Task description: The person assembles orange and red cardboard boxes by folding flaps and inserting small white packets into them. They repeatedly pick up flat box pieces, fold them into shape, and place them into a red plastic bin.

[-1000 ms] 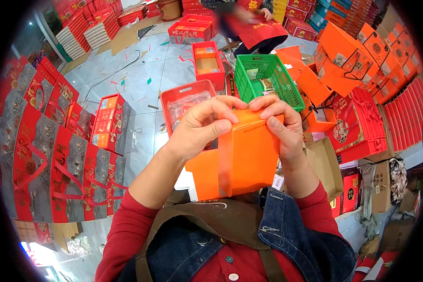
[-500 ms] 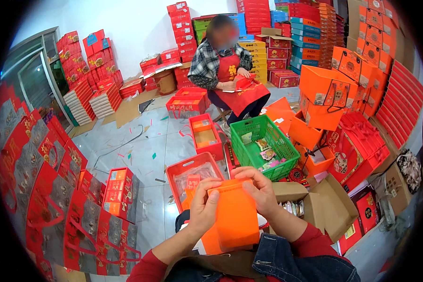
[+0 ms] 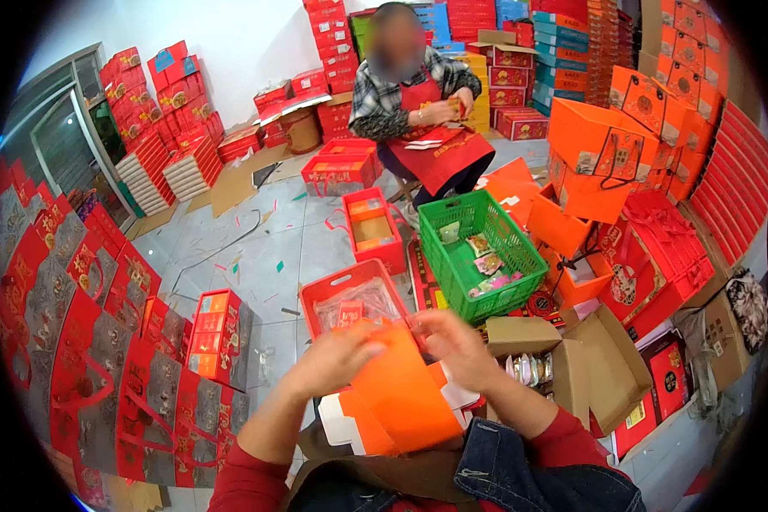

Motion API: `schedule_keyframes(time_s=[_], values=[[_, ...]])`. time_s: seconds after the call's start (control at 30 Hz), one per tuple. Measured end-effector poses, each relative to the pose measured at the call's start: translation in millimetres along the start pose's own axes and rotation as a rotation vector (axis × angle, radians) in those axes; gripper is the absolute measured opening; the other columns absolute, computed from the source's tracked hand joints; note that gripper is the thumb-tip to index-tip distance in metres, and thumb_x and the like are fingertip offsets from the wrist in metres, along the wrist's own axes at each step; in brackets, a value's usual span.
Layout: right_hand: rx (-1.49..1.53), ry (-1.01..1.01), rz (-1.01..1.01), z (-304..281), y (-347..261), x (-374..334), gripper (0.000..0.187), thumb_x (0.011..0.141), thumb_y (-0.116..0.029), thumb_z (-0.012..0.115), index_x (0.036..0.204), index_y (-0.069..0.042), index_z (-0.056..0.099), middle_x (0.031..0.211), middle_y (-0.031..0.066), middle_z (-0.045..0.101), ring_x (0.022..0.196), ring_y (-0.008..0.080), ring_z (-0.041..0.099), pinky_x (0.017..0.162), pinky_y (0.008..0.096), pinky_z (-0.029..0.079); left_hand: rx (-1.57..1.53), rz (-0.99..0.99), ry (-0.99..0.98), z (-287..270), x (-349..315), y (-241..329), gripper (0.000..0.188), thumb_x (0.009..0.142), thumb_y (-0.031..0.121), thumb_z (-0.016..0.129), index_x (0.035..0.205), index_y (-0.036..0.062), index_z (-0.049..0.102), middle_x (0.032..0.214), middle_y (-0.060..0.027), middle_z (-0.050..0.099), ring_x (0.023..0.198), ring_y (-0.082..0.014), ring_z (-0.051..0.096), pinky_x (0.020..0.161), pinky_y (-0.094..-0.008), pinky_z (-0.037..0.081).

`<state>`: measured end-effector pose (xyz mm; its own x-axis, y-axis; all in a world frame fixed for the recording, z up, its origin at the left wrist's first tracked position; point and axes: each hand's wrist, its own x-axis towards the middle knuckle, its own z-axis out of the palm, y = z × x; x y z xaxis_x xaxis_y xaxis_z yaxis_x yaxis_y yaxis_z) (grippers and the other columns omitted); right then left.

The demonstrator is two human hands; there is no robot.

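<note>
A bright orange cardboard carton (image 3: 401, 388) is tilted over my lap, its flaps partly folded. My left hand (image 3: 337, 354) grips its far left edge, the thumb lying over the orange face. Beside the far right corner is my right hand (image 3: 456, 346), its fingers apart and slightly blurred, holding nothing that I can see. Under the carton, orange and white flaps of flat card (image 3: 341, 424) stick out. Just beyond my hands, a red plastic crate (image 3: 316, 294) holds clear plastic and a small red box (image 3: 350, 313).
A green crate (image 3: 448, 277) with small packets stands ahead, near an open brown carton (image 3: 610, 367) of wrapped pieces. Opposite sits a person in a red apron (image 3: 435, 162), hands on a small item. Red gift bags (image 3: 85, 375) line the left; orange boxes (image 3: 602, 145) pile up right.
The carton has turned and tipped, its flaps now spread. My left hand has shifted left, and my right hand has come off the carton's edge. The person opposite has raised their hands.
</note>
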<state>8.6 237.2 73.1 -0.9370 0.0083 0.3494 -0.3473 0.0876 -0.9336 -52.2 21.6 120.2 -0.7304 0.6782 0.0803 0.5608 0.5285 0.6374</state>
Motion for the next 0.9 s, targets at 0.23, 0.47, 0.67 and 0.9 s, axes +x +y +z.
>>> schedule_keyframes(time_s=[0.23,0.47,0.67,0.9], values=[[-0.456,0.653,0.42,-138,226,-85,0.019,0.084,-0.018,0.06,0.083,0.001,0.06,0.076,0.0101,0.062,0.071,0.0196,0.06,0.067,0.0307,0.047,-0.997,-0.539,0.38,49,-78,-96,0.048,0.099,0.041,0.028,0.122,0.004,0.049,0.101,-0.009,0.063,0.088,-0.0216,0.063,0.063,-0.0364,0.053],[-1.007,0.535,0.738,-137,434,-255,0.071,0.067,-0.05,0.068,0.105,0.008,0.054,0.112,0.0344,0.049,0.11,0.0475,0.043,0.093,0.0454,0.039,-1.191,-0.837,0.567,134,-110,-82,0.048,0.098,0.043,0.026,0.124,0.0076,0.045,0.109,-0.009,0.059,0.09,-0.0246,0.061,0.067,-0.0444,0.052],[-0.411,0.344,0.839,-108,488,-237,0.049,0.075,-0.036,0.067,0.094,0.008,0.057,0.094,0.0213,0.061,0.082,0.0333,0.059,0.074,0.0395,0.048,-1.085,-0.961,0.546,118,-83,-43,0.051,0.098,0.047,0.023,0.125,0.0096,0.044,0.111,-0.0089,0.059,0.092,-0.0252,0.061,0.071,-0.0439,0.052],[0.443,1.078,0.945,-140,555,-236,0.025,0.083,-0.027,0.063,0.081,-0.003,0.057,0.075,0.0086,0.057,0.057,0.0216,0.052,0.045,0.0342,0.04,-1.034,-0.944,0.671,134,-106,-65,0.049,0.098,0.044,0.024,0.124,0.0082,0.044,0.109,-0.0095,0.059,0.091,-0.0238,0.061,0.072,-0.0403,0.053]])
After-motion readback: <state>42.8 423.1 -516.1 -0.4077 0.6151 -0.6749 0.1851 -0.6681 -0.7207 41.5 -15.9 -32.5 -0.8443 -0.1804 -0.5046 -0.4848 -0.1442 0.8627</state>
